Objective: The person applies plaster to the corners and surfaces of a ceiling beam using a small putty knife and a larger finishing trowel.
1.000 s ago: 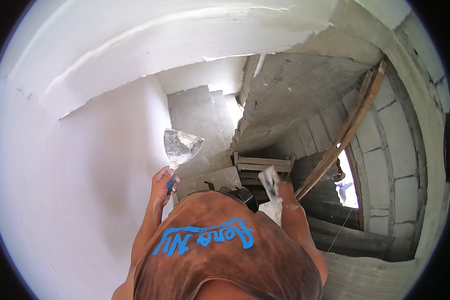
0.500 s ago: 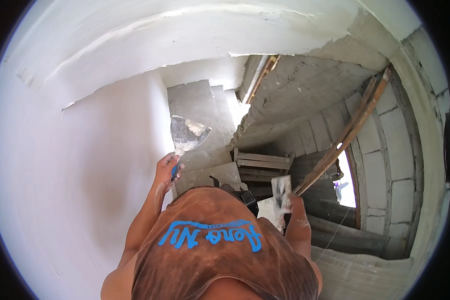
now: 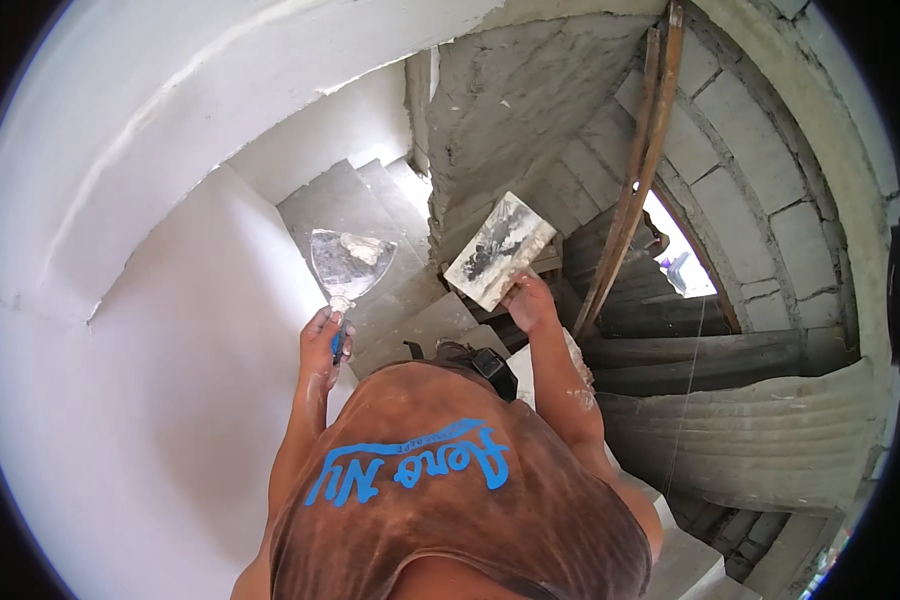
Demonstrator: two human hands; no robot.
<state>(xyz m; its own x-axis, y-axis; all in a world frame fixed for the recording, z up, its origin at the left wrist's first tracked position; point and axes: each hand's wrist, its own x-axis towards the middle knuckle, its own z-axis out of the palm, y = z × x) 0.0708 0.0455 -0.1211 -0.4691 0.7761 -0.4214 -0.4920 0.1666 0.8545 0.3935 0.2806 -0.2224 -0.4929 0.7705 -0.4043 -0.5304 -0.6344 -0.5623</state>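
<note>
To the left of the left grip point(image 3: 322, 342), the wall point(image 3: 190, 370) is smooth and white, so I judge that the coating there is mostly done. The left grip is closed around the blue handle of a wide scraper point(image 3: 340, 265). Its blade stands beyond the fingers, pointing away from the body, and carries a lump of pale paste point(image 3: 362, 249), so some material is there to be spread. The right grip point(image 3: 530, 300) holds the near corner of a rectangular plate point(image 3: 495, 240), which is tilted outward beyond it, apart from the scraper and smeared white and dark. Beyond the right grip, the slanting concrete point(image 3: 530, 90) is rough and grey; farther right, the blocks point(image 3: 755, 150) show bare joints. These surfaces seem not yet coated.

As for what is hidden: the scraper's handle is mostly covered by the left fingers. How the right fingers hold under the plate cannot be seen. Just below the right grip, the forearm partly covers a pale object point(image 3: 558, 375); perhaps it is a container or a step, but I cannot tell.
</note>
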